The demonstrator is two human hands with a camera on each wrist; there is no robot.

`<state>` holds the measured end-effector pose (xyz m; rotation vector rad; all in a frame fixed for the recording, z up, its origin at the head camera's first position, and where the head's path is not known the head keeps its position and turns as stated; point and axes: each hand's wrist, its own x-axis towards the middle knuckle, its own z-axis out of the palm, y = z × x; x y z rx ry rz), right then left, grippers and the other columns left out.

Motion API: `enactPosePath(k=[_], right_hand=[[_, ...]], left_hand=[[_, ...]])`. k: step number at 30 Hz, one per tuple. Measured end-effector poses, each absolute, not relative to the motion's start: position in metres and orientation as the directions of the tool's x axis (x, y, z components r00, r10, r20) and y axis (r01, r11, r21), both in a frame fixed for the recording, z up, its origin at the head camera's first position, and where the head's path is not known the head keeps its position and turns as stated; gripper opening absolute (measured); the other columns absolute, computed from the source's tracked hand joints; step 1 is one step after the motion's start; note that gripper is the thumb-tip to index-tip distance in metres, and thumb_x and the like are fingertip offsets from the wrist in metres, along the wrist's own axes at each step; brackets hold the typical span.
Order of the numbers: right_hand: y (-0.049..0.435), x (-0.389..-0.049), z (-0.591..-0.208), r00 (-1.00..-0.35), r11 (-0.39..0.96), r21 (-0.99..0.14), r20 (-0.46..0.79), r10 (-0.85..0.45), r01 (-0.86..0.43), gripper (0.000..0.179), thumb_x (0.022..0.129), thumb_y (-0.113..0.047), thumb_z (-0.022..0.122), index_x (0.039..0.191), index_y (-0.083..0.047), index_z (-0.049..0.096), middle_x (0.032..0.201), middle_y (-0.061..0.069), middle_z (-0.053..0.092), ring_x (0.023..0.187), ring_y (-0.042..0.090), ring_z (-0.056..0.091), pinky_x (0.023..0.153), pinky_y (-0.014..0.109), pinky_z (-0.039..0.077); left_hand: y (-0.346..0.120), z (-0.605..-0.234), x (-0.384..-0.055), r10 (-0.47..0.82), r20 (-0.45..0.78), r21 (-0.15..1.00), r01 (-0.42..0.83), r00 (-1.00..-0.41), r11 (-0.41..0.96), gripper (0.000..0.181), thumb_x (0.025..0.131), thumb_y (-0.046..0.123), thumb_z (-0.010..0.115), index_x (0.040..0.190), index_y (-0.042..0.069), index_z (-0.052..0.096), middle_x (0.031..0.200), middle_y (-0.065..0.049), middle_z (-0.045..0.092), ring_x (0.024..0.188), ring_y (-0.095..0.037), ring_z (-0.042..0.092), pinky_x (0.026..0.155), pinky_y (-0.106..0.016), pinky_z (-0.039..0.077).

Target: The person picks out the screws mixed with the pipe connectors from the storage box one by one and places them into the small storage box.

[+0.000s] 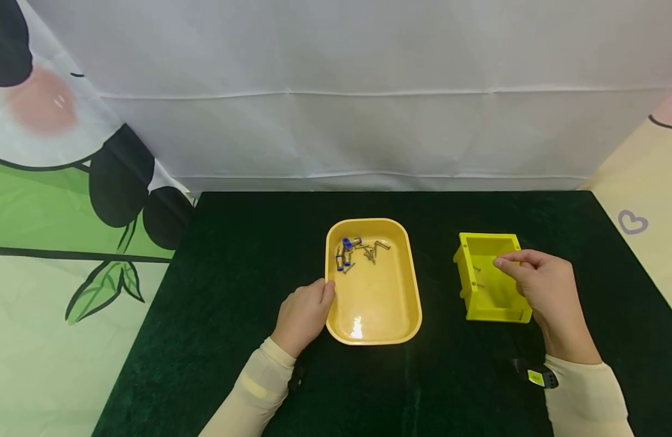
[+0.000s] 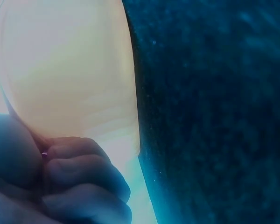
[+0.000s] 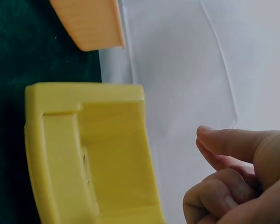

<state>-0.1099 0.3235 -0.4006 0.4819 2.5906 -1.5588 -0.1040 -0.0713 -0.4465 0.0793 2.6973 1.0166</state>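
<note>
My left hand (image 1: pixel 305 314) grips the left rim of a pale yellow tray (image 1: pixel 376 303), thumb on the rim. In the left wrist view its fingers (image 2: pixel 84 172) curl against the tray's outer wall. Several brass push-in fittings with blue collars (image 1: pixel 347 257) lie in the tray's far left part, with several small screws (image 1: pixel 370 254) beside them. My right hand (image 1: pixel 543 285) hovers over the right side of a bright yellow bin (image 1: pixel 491 238). Its thumb and index finger meet at the tips, the others curl in, and nothing shows between them. Small screws (image 1: pixel 480 284) lie inside the bin.
Both containers stand on a dark green cloth-covered table (image 1: pixel 232 255), the bin to the right of the tray. A white cloth backdrop (image 1: pixel 341 133) hangs behind the table's far edge. Printed cloth (image 1: pixel 68 212) hangs on the left. My right wrist wears a dark band (image 1: pixel 543 377).
</note>
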Motion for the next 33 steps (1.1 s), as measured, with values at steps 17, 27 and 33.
enactPosePath(k=[17,27,33], right_hand=[[0.248,-0.126,-0.374,-0.992,0.518,-0.846,-0.108,0.072,0.129,0.038,0.09,-0.049,0.069,0.105,-0.015,0.073,0.058,0.001,0.042,0.049,0.025,0.042,0.045,0.03,0.034],[0.203,-0.14,-0.373,-0.991,0.504,-0.863,-0.098,-0.088,0.041,0.025,0.093,-0.032,0.071,0.108,-0.013,0.073,0.06,0.006,0.042,0.045,0.023,0.04,0.045,0.024,0.032],[0.186,-0.148,-0.371,-0.994,0.498,-0.867,-0.047,-0.101,-0.01,0.018,0.092,-0.026,0.072,0.104,-0.012,0.075,0.057,0.004,0.04,0.047,0.02,0.037,0.048,0.026,0.034]], left_hand=[[-0.074,-0.449,-0.104,0.155,-0.195,0.663,-0.014,-0.968,0.749,0.035,0.107,0.039,0.035,0.1,0.016,0.061,0.065,0.0,0.056,0.051,-0.018,0.056,0.05,-0.032,0.045],[-0.072,-0.446,-0.104,0.151,-0.192,0.657,-0.013,-0.97,0.754,0.034,0.107,0.038,0.037,0.102,0.015,0.061,0.065,0.0,0.057,0.051,-0.017,0.056,0.05,-0.032,0.045],[-0.071,-0.446,-0.104,0.129,-0.188,0.64,-0.022,-0.974,0.768,0.036,0.107,0.038,0.036,0.095,0.015,0.06,0.064,0.001,0.056,0.05,-0.017,0.056,0.048,-0.032,0.045]])
